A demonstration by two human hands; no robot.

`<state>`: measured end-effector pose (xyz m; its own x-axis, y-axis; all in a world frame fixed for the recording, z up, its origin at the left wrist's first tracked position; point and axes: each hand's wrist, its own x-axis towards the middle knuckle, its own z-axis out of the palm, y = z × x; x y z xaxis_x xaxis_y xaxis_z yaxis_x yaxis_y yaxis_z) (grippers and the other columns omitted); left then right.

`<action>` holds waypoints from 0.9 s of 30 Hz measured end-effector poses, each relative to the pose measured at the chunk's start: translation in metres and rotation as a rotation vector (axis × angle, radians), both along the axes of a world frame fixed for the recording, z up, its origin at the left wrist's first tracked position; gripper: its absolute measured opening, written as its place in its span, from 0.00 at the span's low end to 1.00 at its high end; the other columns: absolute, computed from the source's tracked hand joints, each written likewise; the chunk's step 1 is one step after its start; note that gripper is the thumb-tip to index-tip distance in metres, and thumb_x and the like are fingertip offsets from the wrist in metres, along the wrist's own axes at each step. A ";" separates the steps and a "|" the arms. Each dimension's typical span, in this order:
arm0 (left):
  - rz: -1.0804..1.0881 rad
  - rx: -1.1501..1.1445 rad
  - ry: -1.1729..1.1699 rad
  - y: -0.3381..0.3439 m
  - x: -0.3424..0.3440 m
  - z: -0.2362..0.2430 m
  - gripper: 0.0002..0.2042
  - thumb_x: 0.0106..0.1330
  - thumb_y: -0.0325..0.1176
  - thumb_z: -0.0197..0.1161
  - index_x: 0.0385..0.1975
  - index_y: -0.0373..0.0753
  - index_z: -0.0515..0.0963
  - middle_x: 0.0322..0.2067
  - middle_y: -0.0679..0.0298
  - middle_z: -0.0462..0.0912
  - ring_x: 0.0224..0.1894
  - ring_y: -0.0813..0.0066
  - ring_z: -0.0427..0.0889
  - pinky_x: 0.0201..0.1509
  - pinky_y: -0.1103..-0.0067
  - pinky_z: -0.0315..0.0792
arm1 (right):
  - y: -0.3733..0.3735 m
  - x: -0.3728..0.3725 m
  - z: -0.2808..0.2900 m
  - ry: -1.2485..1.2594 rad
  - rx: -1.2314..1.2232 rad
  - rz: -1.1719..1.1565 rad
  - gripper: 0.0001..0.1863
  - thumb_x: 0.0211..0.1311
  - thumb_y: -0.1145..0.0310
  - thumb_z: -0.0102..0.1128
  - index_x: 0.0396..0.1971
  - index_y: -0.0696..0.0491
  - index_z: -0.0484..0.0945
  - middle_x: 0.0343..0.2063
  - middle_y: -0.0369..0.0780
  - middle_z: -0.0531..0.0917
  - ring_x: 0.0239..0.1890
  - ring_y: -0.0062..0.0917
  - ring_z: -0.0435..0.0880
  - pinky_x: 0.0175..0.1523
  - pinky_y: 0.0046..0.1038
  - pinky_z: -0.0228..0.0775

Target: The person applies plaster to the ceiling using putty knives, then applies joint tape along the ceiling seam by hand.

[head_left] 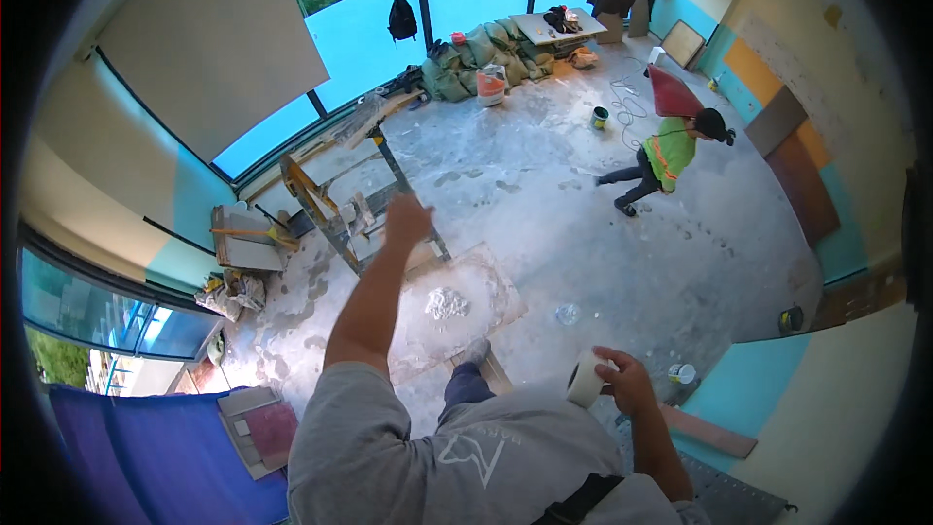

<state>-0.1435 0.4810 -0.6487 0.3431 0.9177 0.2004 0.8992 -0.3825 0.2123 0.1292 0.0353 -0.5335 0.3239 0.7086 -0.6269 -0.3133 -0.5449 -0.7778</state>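
Observation:
My right hand [629, 381] is closed on a roll of white tape [586, 379], held beside my body with the thumb over its edge. My left arm reaches out ahead, and my left hand [408, 222] is raised with fingers apart and nothing visible in it. Behind that hand, in the picture, stands a stepladder [397, 167], with another splattered frame [309, 196] to its left. Below lies a dusty board [486, 282] bearing a heap of crumpled whitish material [447, 303]. One of my feet [474, 352] shows on a narrow wooden surface [498, 374].
A person in a green vest [671, 154] walks at the right, carrying a red panel [673, 95]. Filled sacks [447, 76] line the windows. A dark bucket [599, 118] and a cable [630, 102] are on the dusty floor. Purple sheeting [146, 457] hangs at lower left.

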 end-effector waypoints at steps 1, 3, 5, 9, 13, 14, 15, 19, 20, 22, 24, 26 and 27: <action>0.085 -0.049 0.048 0.030 -0.012 0.002 0.24 0.58 0.48 0.65 0.46 0.34 0.75 0.44 0.47 0.77 0.50 0.51 0.77 0.51 0.63 0.74 | 0.007 -0.003 -0.003 -0.001 -0.006 -0.002 0.23 0.60 0.72 0.63 0.56 0.60 0.73 0.46 0.43 0.80 0.43 0.29 0.84 0.44 0.33 0.83; 0.188 -0.078 0.105 0.077 -0.026 0.004 0.23 0.58 0.46 0.65 0.47 0.36 0.74 0.48 0.49 0.74 0.52 0.51 0.76 0.50 0.62 0.76 | 0.019 -0.007 -0.007 0.049 0.000 -0.045 0.23 0.58 0.73 0.63 0.56 0.58 0.74 0.46 0.42 0.80 0.41 0.29 0.84 0.42 0.32 0.83; 0.196 -0.060 0.115 0.110 -0.032 0.004 0.24 0.57 0.45 0.65 0.49 0.37 0.73 0.51 0.51 0.73 0.53 0.51 0.75 0.50 0.62 0.76 | 0.028 -0.008 -0.011 0.044 -0.025 -0.079 0.23 0.58 0.74 0.63 0.56 0.58 0.74 0.46 0.42 0.81 0.40 0.29 0.84 0.42 0.32 0.83; 0.305 -0.056 0.273 0.176 -0.039 -0.010 0.24 0.61 0.36 0.59 0.59 0.42 0.68 0.59 0.53 0.68 0.56 0.55 0.74 0.58 0.64 0.72 | 0.047 -0.011 -0.013 0.092 -0.055 -0.121 0.24 0.58 0.73 0.65 0.56 0.56 0.74 0.45 0.43 0.81 0.40 0.29 0.84 0.42 0.32 0.83; 0.225 -0.001 0.320 0.223 -0.041 -0.030 0.30 0.64 0.35 0.56 0.69 0.47 0.59 0.70 0.55 0.56 0.64 0.55 0.67 0.61 0.63 0.67 | 0.063 -0.014 -0.027 0.089 -0.103 -0.143 0.23 0.58 0.72 0.65 0.55 0.56 0.75 0.44 0.43 0.82 0.41 0.30 0.84 0.43 0.33 0.82; 0.223 0.044 0.365 0.237 -0.052 -0.040 0.31 0.66 0.36 0.56 0.69 0.47 0.57 0.70 0.56 0.54 0.65 0.55 0.66 0.61 0.63 0.67 | 0.065 -0.016 -0.031 0.090 -0.140 -0.107 0.24 0.58 0.71 0.66 0.55 0.56 0.75 0.45 0.43 0.82 0.41 0.30 0.84 0.44 0.33 0.82; 0.226 0.090 0.412 0.251 -0.065 -0.049 0.31 0.67 0.37 0.55 0.70 0.47 0.55 0.71 0.57 0.53 0.65 0.56 0.66 0.61 0.63 0.67 | 0.068 -0.016 -0.034 0.094 -0.175 -0.065 0.25 0.58 0.70 0.67 0.56 0.56 0.75 0.47 0.44 0.81 0.42 0.30 0.84 0.45 0.32 0.82; 0.154 0.069 0.456 0.267 -0.047 -0.044 0.31 0.67 0.38 0.58 0.69 0.45 0.56 0.65 0.57 0.64 0.61 0.56 0.71 0.58 0.63 0.69 | 0.073 -0.017 -0.021 0.072 -0.228 -0.090 0.24 0.58 0.69 0.67 0.56 0.56 0.76 0.47 0.43 0.81 0.42 0.30 0.84 0.47 0.32 0.81; 0.148 0.018 0.427 0.268 -0.044 -0.040 0.29 0.66 0.37 0.59 0.67 0.44 0.60 0.62 0.56 0.69 0.58 0.56 0.73 0.57 0.63 0.71 | 0.072 -0.016 -0.021 0.086 -0.231 -0.110 0.24 0.58 0.69 0.67 0.55 0.56 0.76 0.47 0.43 0.82 0.42 0.29 0.84 0.46 0.31 0.81; 0.140 0.032 0.368 0.271 -0.045 -0.042 0.26 0.67 0.36 0.59 0.64 0.43 0.64 0.58 0.56 0.72 0.56 0.55 0.75 0.56 0.63 0.72 | 0.072 -0.016 -0.021 0.100 -0.223 -0.138 0.24 0.58 0.68 0.67 0.55 0.56 0.76 0.47 0.42 0.82 0.41 0.29 0.84 0.46 0.31 0.81; 0.133 0.049 0.309 0.274 -0.040 -0.037 0.23 0.67 0.35 0.59 0.62 0.43 0.68 0.55 0.55 0.75 0.54 0.54 0.76 0.54 0.63 0.73 | 0.072 -0.017 -0.019 0.086 -0.251 -0.127 0.24 0.58 0.67 0.67 0.55 0.54 0.77 0.46 0.41 0.82 0.40 0.26 0.83 0.44 0.29 0.80; 0.177 0.011 0.291 0.272 -0.030 -0.029 0.18 0.68 0.32 0.58 0.57 0.41 0.72 0.50 0.55 0.79 0.51 0.53 0.78 0.52 0.64 0.75 | 0.067 -0.016 -0.027 0.090 -0.251 -0.141 0.23 0.58 0.69 0.67 0.55 0.53 0.77 0.47 0.41 0.82 0.42 0.27 0.83 0.45 0.31 0.80; 0.171 0.021 0.284 0.275 -0.031 -0.031 0.18 0.68 0.32 0.58 0.57 0.41 0.72 0.50 0.55 0.79 0.51 0.53 0.78 0.52 0.64 0.75 | 0.066 -0.016 -0.030 0.096 -0.258 -0.134 0.22 0.59 0.71 0.66 0.55 0.53 0.77 0.47 0.41 0.82 0.44 0.28 0.83 0.46 0.32 0.80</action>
